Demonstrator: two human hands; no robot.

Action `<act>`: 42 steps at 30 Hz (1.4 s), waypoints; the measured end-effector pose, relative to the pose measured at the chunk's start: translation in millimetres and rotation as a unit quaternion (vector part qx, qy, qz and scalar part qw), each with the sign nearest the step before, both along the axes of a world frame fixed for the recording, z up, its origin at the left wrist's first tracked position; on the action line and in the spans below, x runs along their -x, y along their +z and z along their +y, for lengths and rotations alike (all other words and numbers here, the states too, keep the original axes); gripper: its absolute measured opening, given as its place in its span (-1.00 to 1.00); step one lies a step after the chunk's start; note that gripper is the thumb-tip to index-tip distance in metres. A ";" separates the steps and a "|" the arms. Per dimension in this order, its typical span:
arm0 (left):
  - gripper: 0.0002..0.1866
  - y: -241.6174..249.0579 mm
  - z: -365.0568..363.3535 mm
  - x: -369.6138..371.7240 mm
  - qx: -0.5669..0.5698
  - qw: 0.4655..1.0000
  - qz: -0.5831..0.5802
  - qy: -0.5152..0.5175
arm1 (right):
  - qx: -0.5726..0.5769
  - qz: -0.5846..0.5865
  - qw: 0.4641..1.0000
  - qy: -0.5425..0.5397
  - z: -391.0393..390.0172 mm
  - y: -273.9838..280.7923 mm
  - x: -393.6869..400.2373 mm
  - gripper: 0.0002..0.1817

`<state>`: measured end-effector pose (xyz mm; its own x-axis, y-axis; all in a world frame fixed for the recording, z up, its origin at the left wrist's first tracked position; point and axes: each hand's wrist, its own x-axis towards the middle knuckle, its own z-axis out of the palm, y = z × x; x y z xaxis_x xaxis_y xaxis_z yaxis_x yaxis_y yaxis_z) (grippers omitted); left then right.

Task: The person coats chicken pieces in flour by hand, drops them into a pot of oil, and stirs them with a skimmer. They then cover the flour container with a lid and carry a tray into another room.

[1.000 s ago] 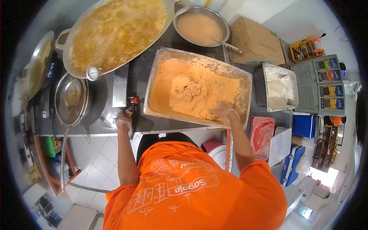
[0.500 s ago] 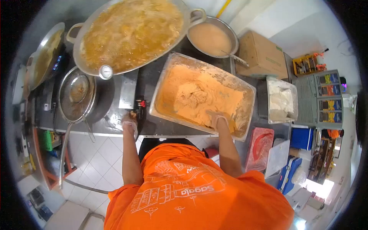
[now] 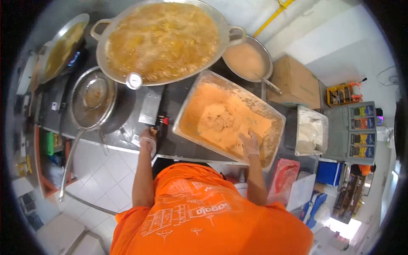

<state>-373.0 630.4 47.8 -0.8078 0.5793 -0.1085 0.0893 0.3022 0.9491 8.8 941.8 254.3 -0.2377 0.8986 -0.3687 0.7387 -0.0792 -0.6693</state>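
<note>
Off to the left of the tray, nested strainers [image 3: 94, 97] rest on the counter. Nearer the tray, also on its left, the person's gloved left hand [image 3: 147, 140] is curled by a red knob [image 3: 165, 120]; I can't tell whether it grips anything. Behind the tray, leftward, yellow liquid froths in a wide pan [image 3: 178, 78]. The tray [image 3: 203, 143] itself holds orange powder [image 3: 206, 95] with a clumpy mound [image 3: 216, 118]. The gloved right hand [image 3: 250, 144] is inside toward the tray's near right, fingers loosely parted at the powder. Right of the tray sits a container [image 3: 311, 148] of white powder.
</note>
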 end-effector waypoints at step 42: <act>-0.63 121.2 31.0 -15.1 -0.213 0.739 -0.537 0.346 | -0.374 -0.045 0.748 0.547 -103.7 212.4 620.1 -0.60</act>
